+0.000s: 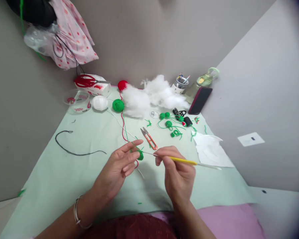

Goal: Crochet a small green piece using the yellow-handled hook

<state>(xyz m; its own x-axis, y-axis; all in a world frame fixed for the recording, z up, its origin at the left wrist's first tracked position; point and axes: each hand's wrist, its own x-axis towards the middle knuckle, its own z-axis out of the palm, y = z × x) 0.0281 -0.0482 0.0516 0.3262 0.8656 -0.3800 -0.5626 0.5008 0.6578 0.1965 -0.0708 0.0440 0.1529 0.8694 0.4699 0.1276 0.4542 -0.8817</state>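
Observation:
My left hand [119, 166] pinches a small green crochet piece [140, 154] between thumb and fingers, with green and red yarn running over the index finger. My right hand [175, 172] is closed round a yellow-handled crochet hook [183, 161]; its metal tip reaches into the green piece. The green strand leads back to a green yarn ball [118, 105], the red strand towards a red yarn ball [122, 85]. Both hands hover over the pale green table cover [64, 172].
Orange thread snips [149, 137] lie just beyond my hands. Further back are white stuffing [149, 96], several small green crochet balls [168, 123], a white yarn ball [100, 103], red scissors [86, 80] on a box, a phone [200, 100], a bottle, white paper [211, 149] and a black cord [74, 151].

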